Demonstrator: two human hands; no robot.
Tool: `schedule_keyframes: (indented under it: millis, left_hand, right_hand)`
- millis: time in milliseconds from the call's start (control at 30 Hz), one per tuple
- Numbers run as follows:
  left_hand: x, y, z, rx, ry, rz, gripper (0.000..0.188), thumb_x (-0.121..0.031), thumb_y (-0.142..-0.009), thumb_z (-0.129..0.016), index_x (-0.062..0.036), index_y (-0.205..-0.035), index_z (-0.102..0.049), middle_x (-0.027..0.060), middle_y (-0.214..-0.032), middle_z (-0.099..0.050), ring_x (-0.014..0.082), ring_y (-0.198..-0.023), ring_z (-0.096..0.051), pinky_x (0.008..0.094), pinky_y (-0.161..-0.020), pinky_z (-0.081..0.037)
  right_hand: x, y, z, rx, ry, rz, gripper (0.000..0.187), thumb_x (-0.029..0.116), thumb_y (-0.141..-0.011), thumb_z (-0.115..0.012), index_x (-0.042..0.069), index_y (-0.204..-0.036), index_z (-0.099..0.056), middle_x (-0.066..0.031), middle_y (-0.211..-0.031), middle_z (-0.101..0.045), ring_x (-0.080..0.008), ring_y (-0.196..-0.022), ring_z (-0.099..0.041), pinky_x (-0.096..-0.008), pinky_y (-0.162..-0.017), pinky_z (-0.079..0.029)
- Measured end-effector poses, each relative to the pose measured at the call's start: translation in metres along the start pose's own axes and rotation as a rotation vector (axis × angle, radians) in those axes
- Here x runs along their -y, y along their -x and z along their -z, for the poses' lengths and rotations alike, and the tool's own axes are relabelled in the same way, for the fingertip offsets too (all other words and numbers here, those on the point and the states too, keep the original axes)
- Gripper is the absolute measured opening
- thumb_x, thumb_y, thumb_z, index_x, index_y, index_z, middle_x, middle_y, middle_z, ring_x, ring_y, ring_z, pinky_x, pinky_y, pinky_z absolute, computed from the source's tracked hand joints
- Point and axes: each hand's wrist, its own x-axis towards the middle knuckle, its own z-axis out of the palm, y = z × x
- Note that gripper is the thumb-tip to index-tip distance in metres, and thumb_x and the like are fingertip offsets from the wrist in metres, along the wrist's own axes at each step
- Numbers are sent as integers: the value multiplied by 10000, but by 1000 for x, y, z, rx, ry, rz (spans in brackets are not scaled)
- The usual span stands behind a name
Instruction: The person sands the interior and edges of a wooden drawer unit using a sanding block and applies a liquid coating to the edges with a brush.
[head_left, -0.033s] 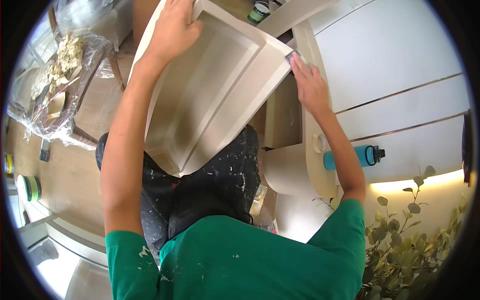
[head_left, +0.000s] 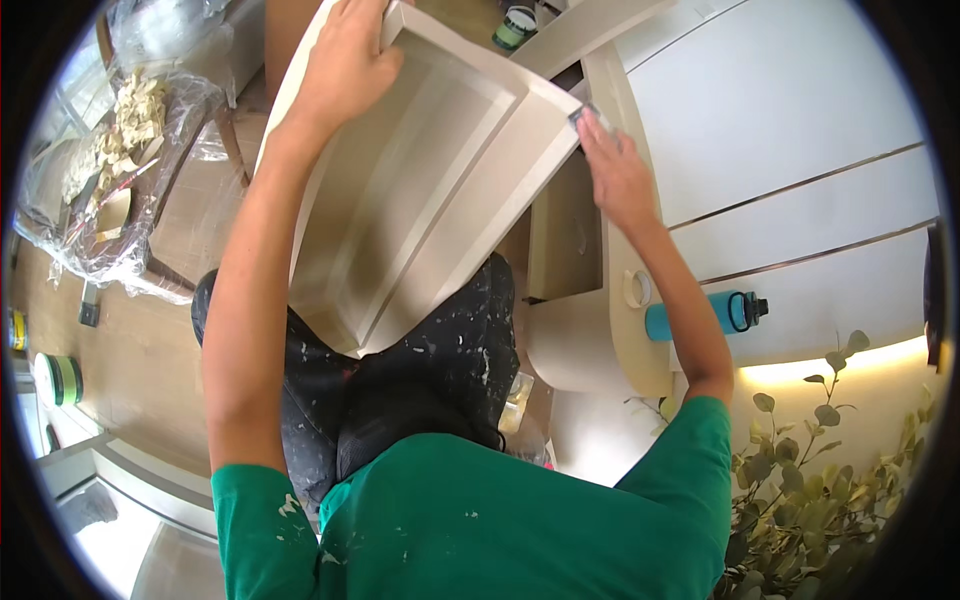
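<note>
Our left hand (head_left: 350, 70) grips rim of beige box-shaped drawer (head_left: 420, 180); right hand (head_left: 622, 180) holds small grey pad (head_left: 577, 116) against its corner. Blue cylindrical bottle (head_left: 724, 312) at edge of beige bench (head_left: 642, 350).

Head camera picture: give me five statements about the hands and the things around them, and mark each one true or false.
1. The left hand grips the edge of the beige box. True.
2. The right hand lies on the bottle. False: it holds a small grey pad at a corner of the box.
3. Crumpled beige scraps lie on clear plastic at the picture's left. True.
4. The bottle is red. False: it is blue with a black cap.
5. The shirt is green with pale spots. True.
</note>
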Motion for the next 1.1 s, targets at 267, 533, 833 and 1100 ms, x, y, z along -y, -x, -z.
schedule_keyframes:
  millis: [267, 533, 833, 1100]
  left_hand:
    - [8, 5, -27, -38, -31, 40, 523, 59, -775, -574, -55, -1286, -572, 133, -1493, -590, 403, -1504, -407, 476, -1240, -340]
    - [2, 6, -22, -29, -7, -8, 543, 87, -761, -581, -41, -1289, -563, 147, -1461, -610, 428, -1481, -424, 488, -1235, -343]
    - [12, 3, -11, -31, -19, -38, 533, 88, -759, -564, -44, -1275, -551, 152, -1496, -590, 428, -1482, -425, 497, -1259, -314]
    - [19, 2, -11, -45, -55, 21, 568, 49, -774, -588, -42, -1334, -564, 151, -1439, -612, 417, -1481, -429, 472, -1233, -338]
  right_hand:
    - [33, 62, -26, 383, -302, 157, 562, 130, -989, -590, 166, -1548, -543, -89, -1524, -599, -375, -1101, -651, -448, -1010, -559]
    - [21, 68, -27, 293, -152, 222, 599, 62, -1007, -560, 186, -1590, -492, -120, -1355, -673, -354, -1022, -624, -449, -846, -564]
    - [-13, 9, 7, 326, -78, 45, 665, -24, -936, -542, 115, -1583, -484, -43, -1600, -538, -365, -1063, -643, -422, -942, -542]
    - [-4, 1, 15, 236, 10, 84, 693, -26, -875, -566, 127, -1550, -520, -25, -1650, -474, -341, -1048, -599, -396, -966, -556]
